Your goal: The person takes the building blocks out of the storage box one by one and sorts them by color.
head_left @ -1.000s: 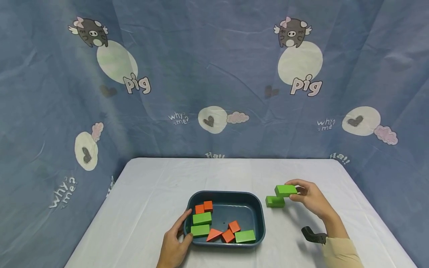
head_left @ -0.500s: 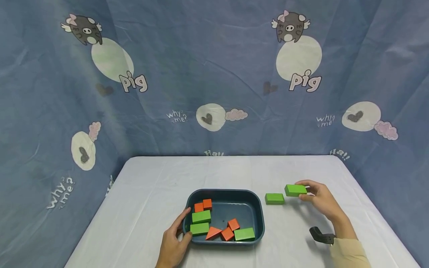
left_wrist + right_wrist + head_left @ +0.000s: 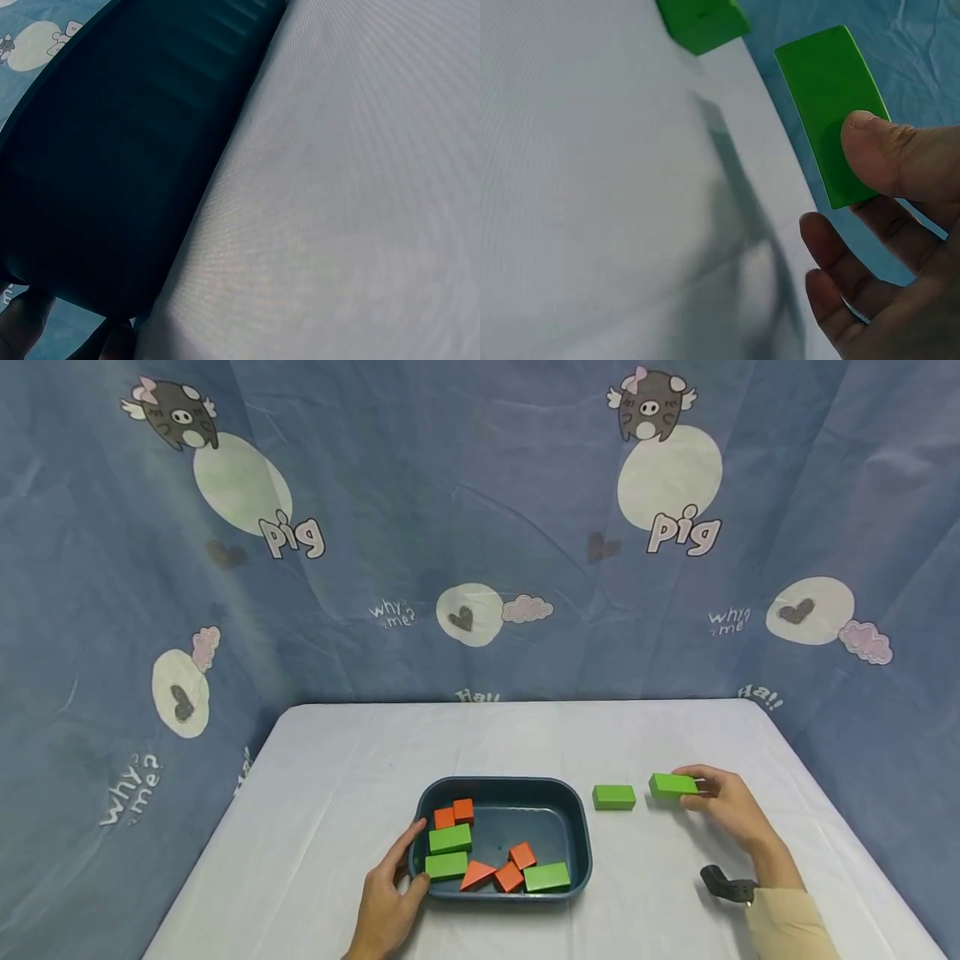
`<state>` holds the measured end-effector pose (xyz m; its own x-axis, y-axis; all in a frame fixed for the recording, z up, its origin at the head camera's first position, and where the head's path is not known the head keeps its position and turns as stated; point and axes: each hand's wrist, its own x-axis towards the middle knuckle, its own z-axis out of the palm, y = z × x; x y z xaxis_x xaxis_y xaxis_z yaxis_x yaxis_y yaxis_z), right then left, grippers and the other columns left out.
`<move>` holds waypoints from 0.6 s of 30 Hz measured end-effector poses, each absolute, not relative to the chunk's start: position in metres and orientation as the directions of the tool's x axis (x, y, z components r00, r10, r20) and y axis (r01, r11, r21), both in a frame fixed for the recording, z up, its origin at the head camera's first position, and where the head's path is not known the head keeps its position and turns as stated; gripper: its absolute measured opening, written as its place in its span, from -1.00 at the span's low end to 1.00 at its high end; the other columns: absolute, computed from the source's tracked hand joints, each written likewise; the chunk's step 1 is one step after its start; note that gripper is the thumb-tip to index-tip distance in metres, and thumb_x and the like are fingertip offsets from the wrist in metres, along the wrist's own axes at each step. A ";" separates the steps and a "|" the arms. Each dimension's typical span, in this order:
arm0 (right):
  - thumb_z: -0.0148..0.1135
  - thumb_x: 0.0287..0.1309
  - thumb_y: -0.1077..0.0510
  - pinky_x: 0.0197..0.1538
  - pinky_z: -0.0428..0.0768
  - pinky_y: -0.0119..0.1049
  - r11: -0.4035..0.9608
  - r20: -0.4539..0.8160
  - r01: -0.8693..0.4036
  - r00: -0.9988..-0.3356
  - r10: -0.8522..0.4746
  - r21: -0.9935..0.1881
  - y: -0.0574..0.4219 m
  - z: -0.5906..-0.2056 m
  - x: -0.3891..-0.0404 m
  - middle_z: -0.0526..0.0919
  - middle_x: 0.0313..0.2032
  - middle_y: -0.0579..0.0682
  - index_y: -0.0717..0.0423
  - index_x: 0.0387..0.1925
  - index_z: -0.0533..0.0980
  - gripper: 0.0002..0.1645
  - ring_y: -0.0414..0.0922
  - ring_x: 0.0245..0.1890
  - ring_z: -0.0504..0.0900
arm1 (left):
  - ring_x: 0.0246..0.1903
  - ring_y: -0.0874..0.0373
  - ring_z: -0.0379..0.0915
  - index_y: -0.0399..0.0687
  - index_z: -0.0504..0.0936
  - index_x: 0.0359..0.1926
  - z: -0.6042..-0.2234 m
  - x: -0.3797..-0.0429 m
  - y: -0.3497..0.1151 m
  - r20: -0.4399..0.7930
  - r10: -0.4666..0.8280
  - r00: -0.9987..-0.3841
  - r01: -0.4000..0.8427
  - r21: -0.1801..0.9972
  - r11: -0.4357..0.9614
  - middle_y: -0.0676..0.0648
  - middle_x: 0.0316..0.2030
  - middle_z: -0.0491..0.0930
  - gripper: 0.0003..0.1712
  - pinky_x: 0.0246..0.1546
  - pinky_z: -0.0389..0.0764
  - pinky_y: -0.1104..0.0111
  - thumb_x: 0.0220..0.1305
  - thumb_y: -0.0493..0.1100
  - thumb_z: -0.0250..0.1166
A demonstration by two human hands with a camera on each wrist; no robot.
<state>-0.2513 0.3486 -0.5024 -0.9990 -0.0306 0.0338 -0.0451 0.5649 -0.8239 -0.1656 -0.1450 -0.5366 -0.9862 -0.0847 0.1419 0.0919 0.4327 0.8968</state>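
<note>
My right hand (image 3: 723,802) pinches a green rectangular block (image 3: 672,786) between thumb and fingers, to the right of another green block (image 3: 614,797) lying on the table. The right wrist view shows the thumb across the broad face of the held block (image 3: 829,97), slightly above the cloth, with a shadow below. My left hand (image 3: 388,893) grips the left end of a dark blue tray (image 3: 581,860), thumb near the front corner. Inside the tray are several green blocks (image 3: 450,839), several small orange cubes (image 3: 522,855) and an orange triangular block (image 3: 477,875).
A white cloth covers the table (image 3: 360,760). Behind it hangs a blue printed curtain (image 3: 525,510). The tray's blocks sit along its left side and front, with bare tray floor at the back right. A black strap mount (image 3: 727,885) sticks out from my right wrist.
My right hand has carried the held green block to the right, away from the other green block, which stays on the table. The left hand stays at the tray. The head view has tilted slightly.
</note>
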 end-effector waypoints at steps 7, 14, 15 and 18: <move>0.40 0.13 0.33 -0.18 0.49 -0.26 0.585 -0.030 0.019 -1.000 -0.009 -0.811 0.352 -0.511 -0.248 0.66 -0.02 0.19 0.30 0.15 0.58 -0.49 -0.06 -0.14 0.58 | 0.17 0.10 0.52 0.13 0.45 0.43 -0.536 -0.165 -0.144 0.136 -0.075 -0.988 0.091 0.896 0.434 -0.09 0.39 0.42 -0.18 0.14 0.59 0.23 0.13 -0.43 0.26; 0.35 0.14 0.34 -0.29 0.49 -0.32 0.601 -0.040 0.030 -0.999 -0.004 -0.798 0.353 -0.517 -0.249 0.63 -0.10 0.16 0.28 0.16 0.57 -0.49 -0.02 -0.22 0.49 | 0.23 0.07 0.49 0.09 0.45 0.43 -0.537 -0.166 -0.144 0.150 -0.074 -0.986 0.103 0.894 0.435 -0.08 0.40 0.41 -0.18 0.17 0.56 0.29 0.12 -0.44 0.27; 0.35 0.14 0.34 -0.29 0.49 -0.32 0.606 -0.036 0.026 -0.999 -0.005 -0.795 0.354 -0.518 -0.249 0.63 -0.11 0.15 0.29 0.16 0.58 -0.49 -0.03 -0.23 0.49 | 0.23 0.07 0.49 0.09 0.45 0.44 -0.538 -0.166 -0.144 0.152 -0.071 -0.986 0.106 0.894 0.435 -0.07 0.40 0.41 -0.18 0.17 0.55 0.30 0.12 -0.44 0.27; 0.36 0.12 0.36 -0.32 0.50 -0.34 0.613 -0.021 0.013 -1.000 -0.006 -0.790 0.353 -0.518 -0.249 0.63 -0.14 0.15 0.30 0.15 0.58 -0.50 -0.04 -0.25 0.48 | 0.21 0.08 0.51 0.08 0.45 0.44 -0.538 -0.166 -0.144 0.157 -0.068 -0.985 0.113 0.896 0.430 -0.07 0.40 0.41 -0.18 0.16 0.56 0.33 0.12 -0.44 0.27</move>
<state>-0.2486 0.3527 -0.5183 -0.9998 -0.0062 -0.0207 0.0125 0.6130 -0.7900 -0.1659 -0.1436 -0.5381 -0.9852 -0.0685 0.1571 0.1129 0.4302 0.8956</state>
